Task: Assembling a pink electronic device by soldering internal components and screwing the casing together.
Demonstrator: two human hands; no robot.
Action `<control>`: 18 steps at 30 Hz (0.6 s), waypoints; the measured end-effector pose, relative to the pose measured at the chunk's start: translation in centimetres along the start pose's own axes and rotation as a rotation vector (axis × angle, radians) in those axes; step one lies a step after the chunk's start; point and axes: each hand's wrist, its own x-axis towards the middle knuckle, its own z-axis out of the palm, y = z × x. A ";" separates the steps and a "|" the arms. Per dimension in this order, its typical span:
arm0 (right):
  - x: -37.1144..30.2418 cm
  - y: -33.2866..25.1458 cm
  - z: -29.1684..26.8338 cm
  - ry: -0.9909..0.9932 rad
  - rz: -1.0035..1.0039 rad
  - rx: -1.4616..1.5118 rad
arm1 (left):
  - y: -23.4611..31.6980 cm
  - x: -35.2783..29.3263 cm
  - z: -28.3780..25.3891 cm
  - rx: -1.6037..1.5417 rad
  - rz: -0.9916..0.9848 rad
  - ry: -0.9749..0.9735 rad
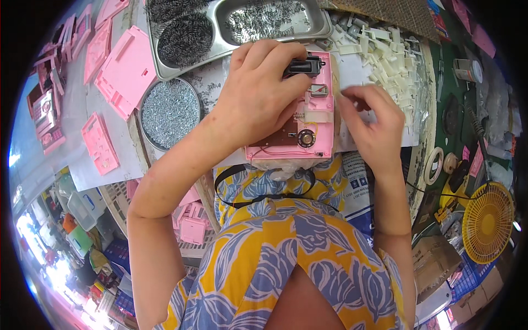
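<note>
An open pink plastic casing [326, 135] lies in front of me at the table's near edge. Inside it are a brown circuit board [279, 137], a small round speaker [306, 138], thin wires and a little metal-framed part [318, 91]. My left hand [264, 91] reaches across the casing, its thumb and forefinger closed around a black block-shaped component [309, 65] at the far end. The palm hides part of the casing. Just off the casing's right edge is my right hand [375, 124], fingers curled, thumb and forefinger tips together; anything between them is too small to see.
A metal tray [328, 27] with black springs and small silver pieces stands behind. To the left are a round tin [142, 118] of silver screws and several pink panels [126, 71]. White plastic parts [388, 69] pile up at right, beyond them a yellow fan [488, 223].
</note>
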 end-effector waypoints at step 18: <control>2.8 -1.3 1.6 -0.105 -0.030 -0.361 | -1.2 -0.6 -0.8 0.104 0.050 -0.056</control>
